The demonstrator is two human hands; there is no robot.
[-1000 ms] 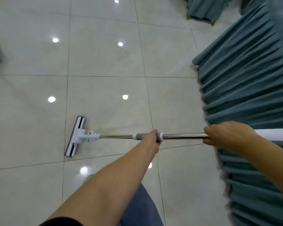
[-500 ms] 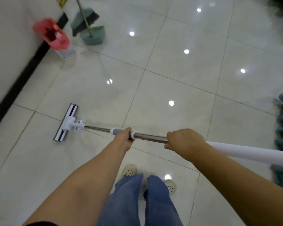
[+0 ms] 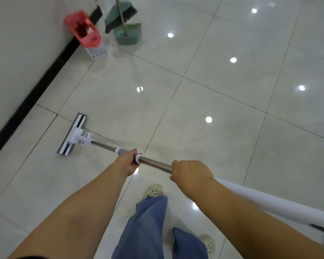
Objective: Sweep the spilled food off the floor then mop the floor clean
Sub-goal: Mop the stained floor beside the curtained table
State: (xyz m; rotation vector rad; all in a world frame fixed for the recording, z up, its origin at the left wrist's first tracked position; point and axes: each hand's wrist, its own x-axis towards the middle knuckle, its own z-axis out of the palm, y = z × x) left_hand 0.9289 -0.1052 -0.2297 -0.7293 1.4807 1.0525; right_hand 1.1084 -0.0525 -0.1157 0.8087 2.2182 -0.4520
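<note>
I hold a flat mop with both hands. Its white head (image 3: 72, 134) lies flat on the glossy pale tile floor (image 3: 223, 113), at the lower left, near the wall. The steel handle (image 3: 153, 164) runs from the head toward me and turns into a thick white grip at the lower right. My left hand (image 3: 128, 161) is closed on the grey collar of the handle. My right hand (image 3: 191, 174) grips the steel part further back. No spilled food shows on the tiles.
A white wall with a black skirting (image 3: 39, 86) runs along the left. A green broom (image 3: 120, 14) stands in its green dustpan (image 3: 127, 33) at the top, beside a pink bucket (image 3: 83, 28). My jeans and pale shoes (image 3: 153, 191) are below the handle.
My view swung left, away from the teal curtain toward the wall, broom and pink bucket. The mop head now lies closer to the wall. Both hands kept their grip on the handle.
</note>
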